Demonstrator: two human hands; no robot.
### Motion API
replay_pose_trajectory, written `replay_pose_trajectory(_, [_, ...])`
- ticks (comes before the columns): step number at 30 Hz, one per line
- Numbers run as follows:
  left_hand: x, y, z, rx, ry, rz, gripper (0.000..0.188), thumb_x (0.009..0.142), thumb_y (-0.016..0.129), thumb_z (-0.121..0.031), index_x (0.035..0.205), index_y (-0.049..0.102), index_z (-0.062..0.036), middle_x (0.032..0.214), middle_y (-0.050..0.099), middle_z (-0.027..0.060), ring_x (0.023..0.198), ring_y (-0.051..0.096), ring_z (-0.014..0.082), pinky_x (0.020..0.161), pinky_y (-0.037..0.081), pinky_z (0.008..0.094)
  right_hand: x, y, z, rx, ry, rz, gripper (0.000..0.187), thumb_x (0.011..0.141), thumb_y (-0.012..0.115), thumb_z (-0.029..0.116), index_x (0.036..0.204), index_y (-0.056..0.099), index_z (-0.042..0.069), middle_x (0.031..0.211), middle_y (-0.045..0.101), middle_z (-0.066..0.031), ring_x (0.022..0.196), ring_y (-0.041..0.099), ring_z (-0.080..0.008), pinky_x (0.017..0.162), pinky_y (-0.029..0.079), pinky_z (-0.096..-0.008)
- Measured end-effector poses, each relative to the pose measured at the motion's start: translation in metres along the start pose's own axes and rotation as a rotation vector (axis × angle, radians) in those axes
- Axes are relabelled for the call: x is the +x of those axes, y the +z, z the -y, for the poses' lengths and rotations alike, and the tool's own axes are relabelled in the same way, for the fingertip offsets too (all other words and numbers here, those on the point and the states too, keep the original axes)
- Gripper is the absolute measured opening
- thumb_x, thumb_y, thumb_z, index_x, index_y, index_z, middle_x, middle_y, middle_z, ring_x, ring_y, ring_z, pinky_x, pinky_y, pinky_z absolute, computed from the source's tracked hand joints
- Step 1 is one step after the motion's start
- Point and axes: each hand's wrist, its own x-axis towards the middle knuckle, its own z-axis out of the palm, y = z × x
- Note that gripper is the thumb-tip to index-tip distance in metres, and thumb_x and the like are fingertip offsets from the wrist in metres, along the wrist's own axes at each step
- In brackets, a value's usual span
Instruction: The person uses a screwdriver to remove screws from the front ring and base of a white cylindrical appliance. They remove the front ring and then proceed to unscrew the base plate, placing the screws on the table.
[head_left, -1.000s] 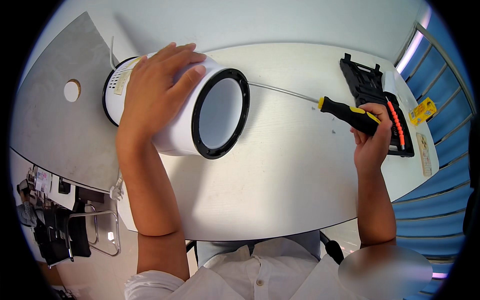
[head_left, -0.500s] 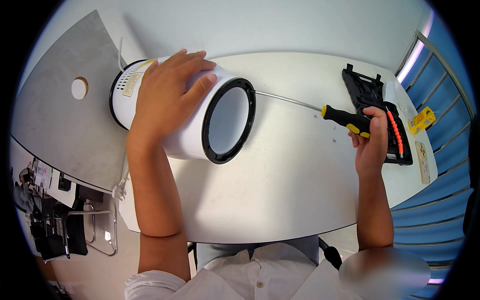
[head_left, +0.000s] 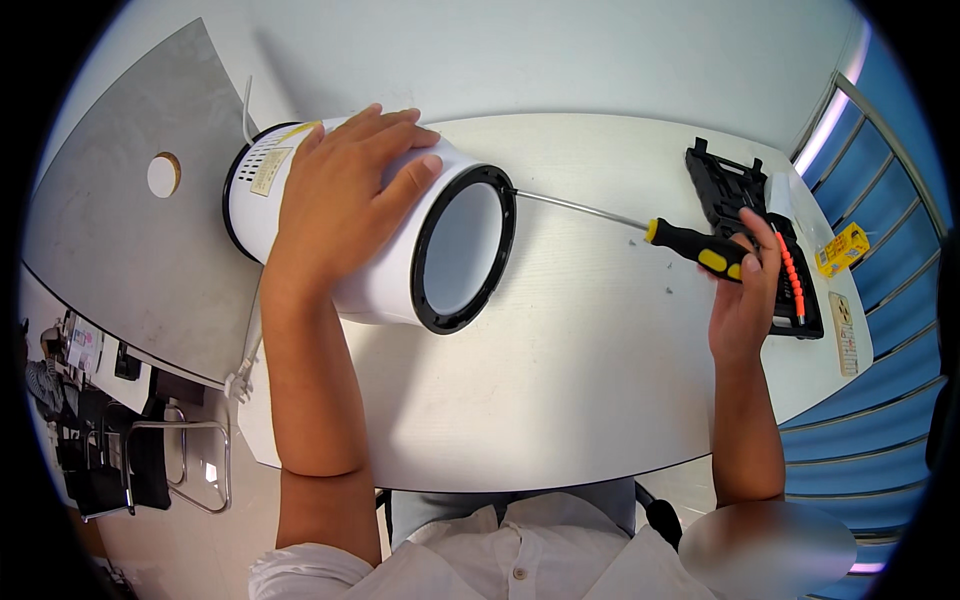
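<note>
A white cylindrical appliance (head_left: pixel 375 285) with black end rings lies on its side at the left of the white table. My left hand (head_left: pixel 345 205) rests across its top, fingers spread over the curved shell and thumb pointing at the open end. In my right hand (head_left: pixel 745 295) is the black and yellow handle of a long screwdriver (head_left: pixel 695 247), held with the forefinger raised. Its steel shaft runs left to the upper right part of the near black ring (head_left: pixel 422 262); the tip is hidden at the ring, so I cannot see what it meets.
An open black tool case (head_left: pixel 722 185) holds an orange flexible shaft (head_left: pixel 793 275) on the right. Beyond it are a yellow box (head_left: pixel 842 248) and a pale strip (head_left: pixel 843 335). Several small dark bits (head_left: pixel 669 290) lie mid-table. A cord with a plug (head_left: pixel 238 385) hangs at the left edge.
The screwdriver handle has turned, its yellow patches now facing up more. My right fingers have shifted on it and the forefinger has lifted. My left hand stays on the appliance.
</note>
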Motion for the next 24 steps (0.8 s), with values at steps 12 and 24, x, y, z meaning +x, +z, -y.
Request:
replay_pose_trajectory(12, [0.001,0.003,0.002,-0.034,-0.001,-0.037,0.038,0.090,0.052,-0.039,0.109,0.069,-0.0106,0.129,0.061,0.0100,0.132,0.045,0.0326,0.111,0.026,0.0525,0.003,-0.003,0.005,0.003,0.134,0.032,0.051,0.091,0.042,0.031,0.132,0.039,0.001,0.086,0.055,-0.0067,0.078,0.051,-0.0118,0.076,0.047,-0.0278])
replay_pose_trajectory(24, [0.001,0.003,0.001,-0.027,-0.016,-0.035,0.038,0.089,0.051,-0.038,0.109,0.069,-0.0107,0.129,0.061,0.0097,0.132,0.044,0.0322,0.112,0.025,0.0516,0.006,-0.020,0.002,0.070,0.251,0.152,0.045,0.101,0.035,0.042,0.123,0.048,0.006,0.073,0.053,-0.0029,0.066,0.051,-0.0115,0.065,0.046,-0.0282])
